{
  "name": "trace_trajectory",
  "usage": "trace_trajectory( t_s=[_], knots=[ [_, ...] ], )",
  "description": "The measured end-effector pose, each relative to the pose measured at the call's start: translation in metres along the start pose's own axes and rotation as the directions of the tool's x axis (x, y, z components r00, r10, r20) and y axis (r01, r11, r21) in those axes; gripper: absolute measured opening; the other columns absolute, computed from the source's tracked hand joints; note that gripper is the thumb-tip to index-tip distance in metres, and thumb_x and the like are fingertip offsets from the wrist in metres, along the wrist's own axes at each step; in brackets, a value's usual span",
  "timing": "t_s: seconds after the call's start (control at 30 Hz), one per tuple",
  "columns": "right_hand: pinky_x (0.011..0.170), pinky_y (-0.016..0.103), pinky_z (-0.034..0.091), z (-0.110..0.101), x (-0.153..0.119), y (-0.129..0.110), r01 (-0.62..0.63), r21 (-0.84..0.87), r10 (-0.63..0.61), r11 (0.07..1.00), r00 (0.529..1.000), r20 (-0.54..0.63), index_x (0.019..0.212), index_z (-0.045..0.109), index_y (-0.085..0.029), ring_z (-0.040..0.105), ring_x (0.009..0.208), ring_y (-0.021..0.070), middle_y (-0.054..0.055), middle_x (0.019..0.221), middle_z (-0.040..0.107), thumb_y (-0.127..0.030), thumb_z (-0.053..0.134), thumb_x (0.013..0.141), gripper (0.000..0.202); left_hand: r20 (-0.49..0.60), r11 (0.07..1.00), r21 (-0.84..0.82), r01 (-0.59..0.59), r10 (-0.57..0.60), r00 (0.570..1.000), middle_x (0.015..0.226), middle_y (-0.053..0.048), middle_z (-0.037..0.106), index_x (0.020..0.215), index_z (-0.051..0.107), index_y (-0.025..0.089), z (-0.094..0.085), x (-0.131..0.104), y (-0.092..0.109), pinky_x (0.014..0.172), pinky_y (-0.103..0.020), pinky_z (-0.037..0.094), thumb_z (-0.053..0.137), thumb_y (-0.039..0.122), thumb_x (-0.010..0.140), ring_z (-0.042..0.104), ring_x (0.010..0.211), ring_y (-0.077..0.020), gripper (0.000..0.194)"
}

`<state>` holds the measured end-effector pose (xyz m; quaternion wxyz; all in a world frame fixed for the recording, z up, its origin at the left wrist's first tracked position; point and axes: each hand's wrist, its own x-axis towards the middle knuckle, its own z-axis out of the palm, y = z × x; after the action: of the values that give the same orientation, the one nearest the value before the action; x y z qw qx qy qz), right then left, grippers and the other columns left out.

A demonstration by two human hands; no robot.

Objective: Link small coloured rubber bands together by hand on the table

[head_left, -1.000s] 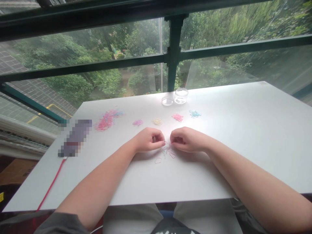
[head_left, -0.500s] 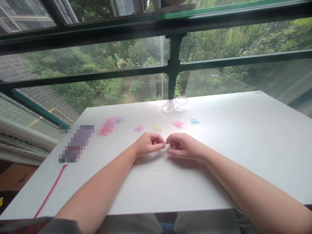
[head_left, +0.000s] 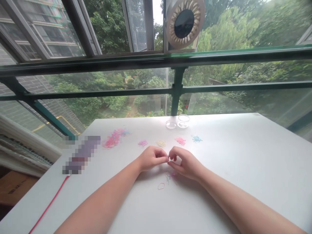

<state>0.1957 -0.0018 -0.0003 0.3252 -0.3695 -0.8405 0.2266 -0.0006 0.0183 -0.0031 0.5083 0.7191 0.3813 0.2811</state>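
Observation:
My left hand (head_left: 153, 159) is closed in a pinch, thumb against fingertips, over the middle of the white table. Facing it, my right hand (head_left: 187, 163) has thumb and forefinger curled in close to the left fingertips. Whatever lies between the fingertips is too small to make out. Under my right hand is a little cluster of thin coloured rubber bands (head_left: 168, 177), partly in shadow. One pinkish rubber band (head_left: 161, 186) lies nearer me. Beyond the hands sit small piles: purple bands (head_left: 142, 143), yellow bands (head_left: 161, 143), pink bands (head_left: 180, 140) and blue bands (head_left: 196, 138).
A larger mixed heap of bands (head_left: 114, 139) spreads at the back left. At the far edge of the table (head_left: 255, 156) stand a clear round jar (head_left: 183, 121) and its lid (head_left: 171, 124). A blurred-out object (head_left: 81, 156) with a red cable (head_left: 50, 203) lies left.
The view has tilted up, so the table sits lower and more of the window shows. My right thumb has come closer to the left fingertips; both hands stay together.

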Motion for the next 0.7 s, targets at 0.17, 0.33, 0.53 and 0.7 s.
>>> trace_trajectory(
  t_s=[0.17, 0.33, 0.53, 0.7],
  knots=[
    [0.066, 0.028, 0.043, 0.0007, 0.0016, 0.0033, 0.046, -0.034, -0.047, 0.998, 0.998, -0.043, 0.075, 0.054, -0.019, 0.053, 0.067, 0.0136, 0.001, 0.07, 0.056, -0.016, 0.055, 0.078, 0.005, 0.006, 0.999, 0.024, 0.025, -0.025, 1.0, 0.071, -0.006, 0.064, 0.077, 0.068, 0.011, -0.0021, 0.0003, 0.0017, 0.059, -0.023, 0.041, 0.065, 0.038, 0.073, 0.054, 0.064, -0.0127, 0.027],
    [0.066, 0.029, 0.043, 0.0004, 0.0024, 0.0063, 0.061, -0.03, -0.063, 0.998, 0.996, -0.059, 0.074, 0.055, -0.019, 0.053, 0.067, 0.0142, 0.002, 0.07, 0.056, -0.017, 0.055, 0.079, 0.005, -0.007, 0.999, 0.025, 0.027, -0.026, 1.0, 0.069, -0.005, 0.063, 0.077, 0.066, 0.012, -0.002, -0.0001, 0.0013, 0.057, -0.023, 0.042, 0.064, 0.04, 0.073, 0.054, 0.062, -0.0119, 0.028],
    [0.067, 0.03, 0.044, 0.0019, 0.0031, 0.0054, 0.029, -0.027, -0.03, 0.999, 0.999, -0.037, 0.073, 0.056, -0.02, 0.054, 0.068, 0.0149, 0.002, 0.07, 0.057, -0.015, 0.053, 0.079, 0.008, -0.065, 0.994, 0.112, 0.002, 0.006, 0.998, 0.073, -0.003, 0.064, 0.084, 0.063, 0.015, 0.0003, -0.0021, -0.0008, 0.055, -0.022, 0.041, 0.067, 0.037, 0.071, 0.054, 0.057, -0.0101, 0.026],
    [0.066, 0.031, 0.045, 0.0036, 0.0034, 0.0082, 0.008, -0.025, -0.009, 1.0, 0.999, -0.043, 0.073, 0.054, -0.02, 0.054, 0.067, 0.0153, 0.001, 0.07, 0.056, -0.015, 0.053, 0.079, 0.008, -0.071, 0.99, 0.136, 0.025, -0.016, 0.997, 0.062, -0.001, 0.06, 0.078, 0.063, 0.015, 0.0003, -0.0011, 0.0004, 0.052, -0.022, 0.039, 0.061, 0.036, 0.076, 0.052, 0.054, -0.0102, 0.021]
  ],
)
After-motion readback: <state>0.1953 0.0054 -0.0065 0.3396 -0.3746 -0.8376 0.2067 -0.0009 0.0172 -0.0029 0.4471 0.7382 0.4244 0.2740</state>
